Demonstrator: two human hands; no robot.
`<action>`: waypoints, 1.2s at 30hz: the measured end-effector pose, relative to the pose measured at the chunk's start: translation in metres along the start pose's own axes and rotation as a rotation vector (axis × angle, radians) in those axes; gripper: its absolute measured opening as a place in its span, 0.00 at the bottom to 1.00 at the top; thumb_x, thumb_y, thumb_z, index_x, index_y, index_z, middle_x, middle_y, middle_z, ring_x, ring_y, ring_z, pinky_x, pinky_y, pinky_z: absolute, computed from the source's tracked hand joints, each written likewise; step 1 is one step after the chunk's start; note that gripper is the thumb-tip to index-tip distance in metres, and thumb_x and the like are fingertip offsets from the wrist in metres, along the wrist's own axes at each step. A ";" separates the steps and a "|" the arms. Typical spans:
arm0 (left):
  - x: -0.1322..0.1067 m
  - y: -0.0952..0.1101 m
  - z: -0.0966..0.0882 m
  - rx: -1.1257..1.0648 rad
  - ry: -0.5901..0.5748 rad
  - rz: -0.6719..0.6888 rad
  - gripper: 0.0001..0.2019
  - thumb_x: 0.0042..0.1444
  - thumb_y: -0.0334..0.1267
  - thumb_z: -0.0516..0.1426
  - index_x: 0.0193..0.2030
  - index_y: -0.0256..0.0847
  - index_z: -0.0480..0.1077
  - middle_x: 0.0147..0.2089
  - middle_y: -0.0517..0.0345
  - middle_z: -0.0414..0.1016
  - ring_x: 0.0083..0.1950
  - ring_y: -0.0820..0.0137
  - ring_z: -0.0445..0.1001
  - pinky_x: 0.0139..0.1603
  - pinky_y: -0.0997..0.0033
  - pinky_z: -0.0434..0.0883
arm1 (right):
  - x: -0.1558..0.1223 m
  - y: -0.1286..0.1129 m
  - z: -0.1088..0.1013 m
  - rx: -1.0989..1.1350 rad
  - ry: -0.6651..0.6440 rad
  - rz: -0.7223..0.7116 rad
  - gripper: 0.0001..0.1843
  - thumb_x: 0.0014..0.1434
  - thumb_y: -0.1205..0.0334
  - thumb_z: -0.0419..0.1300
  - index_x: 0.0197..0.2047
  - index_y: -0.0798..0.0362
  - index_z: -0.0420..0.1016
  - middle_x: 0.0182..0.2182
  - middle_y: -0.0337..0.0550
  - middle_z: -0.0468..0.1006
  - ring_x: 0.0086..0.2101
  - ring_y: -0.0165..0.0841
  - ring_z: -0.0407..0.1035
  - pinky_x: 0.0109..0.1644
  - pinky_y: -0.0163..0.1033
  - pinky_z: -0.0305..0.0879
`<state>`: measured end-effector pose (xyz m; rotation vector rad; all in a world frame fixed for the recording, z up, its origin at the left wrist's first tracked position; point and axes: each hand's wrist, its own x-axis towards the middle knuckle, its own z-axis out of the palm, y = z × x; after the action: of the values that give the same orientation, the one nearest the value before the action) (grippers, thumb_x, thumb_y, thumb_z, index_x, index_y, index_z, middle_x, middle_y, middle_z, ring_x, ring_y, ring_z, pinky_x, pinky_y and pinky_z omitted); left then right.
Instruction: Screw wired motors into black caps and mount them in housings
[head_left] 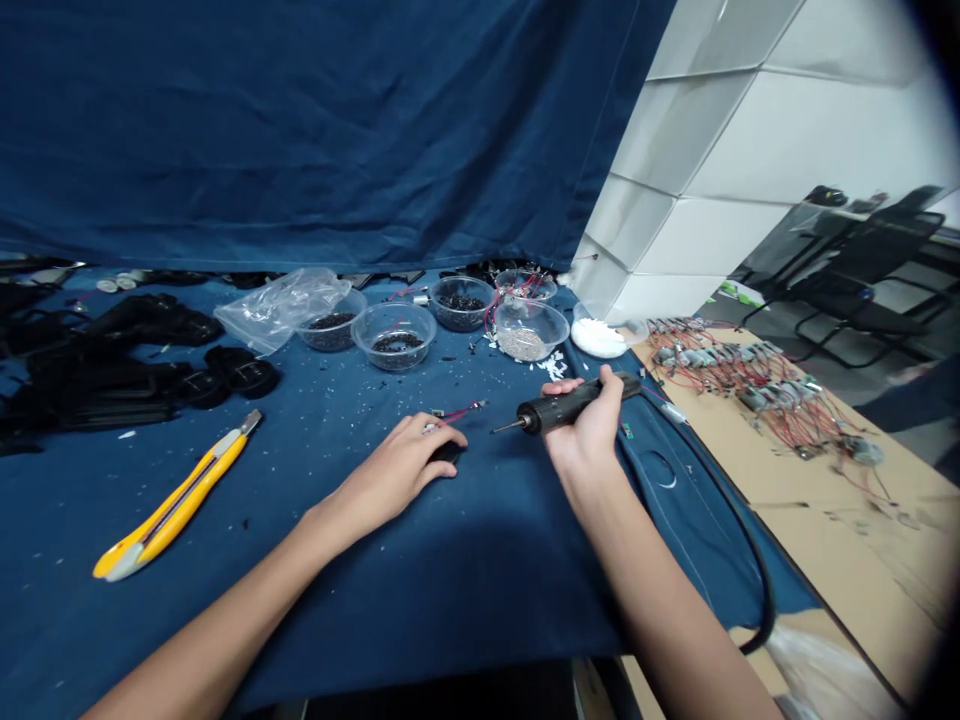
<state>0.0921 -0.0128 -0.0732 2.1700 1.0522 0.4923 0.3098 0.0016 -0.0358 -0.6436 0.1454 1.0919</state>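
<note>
My right hand (587, 428) is wrapped round a black electric screwdriver (559, 408), its tip pointing left over the blue cloth (480, 560). A black cable (739, 545) runs from the tool back along the cloth's right side. My left hand (405, 468) lies on the cloth with its fingers curled over a small black part (447, 453) that has red wires (461, 411) sticking out toward the tool's tip. Most of that part is hidden under the fingers.
A yellow utility knife (176, 500) lies at the left. Black plastic parts (112, 365) are heaped at far left. Several clear bowls (394, 335) of small pieces and a plastic bag (277, 305) stand behind. Wired motors (750, 385) cover the cardboard at right. A blue curtain hangs behind.
</note>
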 end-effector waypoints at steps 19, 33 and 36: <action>-0.003 0.031 0.022 -1.530 0.046 -0.170 0.20 0.57 0.39 0.61 0.56 0.40 0.69 0.50 0.50 0.73 0.49 0.63 0.76 0.54 0.56 0.74 | -0.062 0.005 0.007 -0.247 -0.427 -0.638 0.10 0.64 0.51 0.46 0.39 0.47 0.59 0.20 0.29 0.60 0.15 0.25 0.58 0.17 0.32 0.59; -0.008 0.041 0.026 -1.542 0.153 -0.273 0.19 0.57 0.39 0.62 0.55 0.40 0.70 0.49 0.50 0.73 0.48 0.65 0.75 0.53 0.58 0.75 | -0.082 0.003 0.005 -0.296 -0.602 -0.654 0.12 0.56 0.49 0.54 0.36 0.46 0.57 0.17 0.27 0.64 0.12 0.28 0.60 0.17 0.35 0.61; -0.009 0.041 0.025 -1.545 0.123 -0.289 0.19 0.57 0.39 0.62 0.55 0.40 0.70 0.48 0.50 0.73 0.47 0.64 0.76 0.52 0.58 0.75 | -0.085 0.001 0.003 -0.311 -0.672 -0.668 0.16 0.54 0.45 0.57 0.36 0.46 0.58 0.17 0.28 0.66 0.12 0.29 0.61 0.17 0.36 0.62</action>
<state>0.1240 -0.0484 -0.0622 0.6213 0.5961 0.8868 0.2685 -0.0623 0.0011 -0.5089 -0.7838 0.6265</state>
